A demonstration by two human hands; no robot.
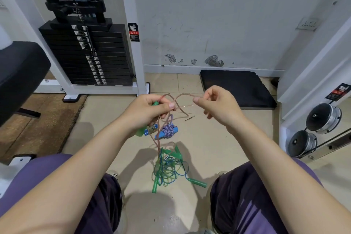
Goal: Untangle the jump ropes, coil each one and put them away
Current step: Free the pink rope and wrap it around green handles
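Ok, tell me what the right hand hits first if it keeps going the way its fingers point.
Probably the left hand: the right hand points at it along the pinkish rope between them, though depth is unclear.

A pinkish rope (171, 118) hangs looped above tangled green-handled ropes (169, 167) on the floor.

Both forearms are stretched forward and raised. The left hand (150, 109) is curled in a grip; the right hand (214, 105) is closed in a thumb-and-forefinger pinch.

Two hands (150, 110), two dumbbells (322, 118)
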